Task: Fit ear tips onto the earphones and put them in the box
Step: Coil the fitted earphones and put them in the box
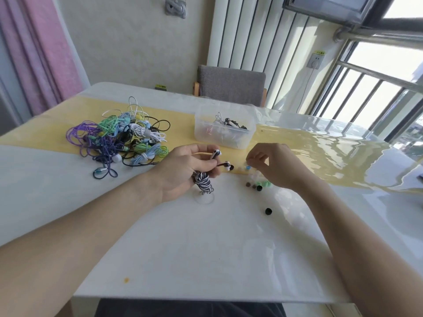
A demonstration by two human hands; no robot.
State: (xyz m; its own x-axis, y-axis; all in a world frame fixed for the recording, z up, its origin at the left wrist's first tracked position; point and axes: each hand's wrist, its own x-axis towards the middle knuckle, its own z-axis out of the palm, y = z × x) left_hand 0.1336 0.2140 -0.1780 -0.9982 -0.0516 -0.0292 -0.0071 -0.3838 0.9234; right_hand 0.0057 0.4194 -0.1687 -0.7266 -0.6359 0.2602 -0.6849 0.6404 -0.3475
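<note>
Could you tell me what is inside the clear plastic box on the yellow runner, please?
The clear plastic box holds a few earphones, with white and black cords and buds showing above the rim. Its frosted walls blur whatever lies lower down, so their number cannot be told.

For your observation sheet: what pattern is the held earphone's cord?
Black-and-white striped cord, head view.

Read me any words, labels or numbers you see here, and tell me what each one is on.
Nothing here is legible.
Yellow sticker above the wall socket: dark characters, too small to read.
Yellow label at the table's far edge: dark characters, blurred.
Clear box, earphones and ear tips: no visible text.
</note>
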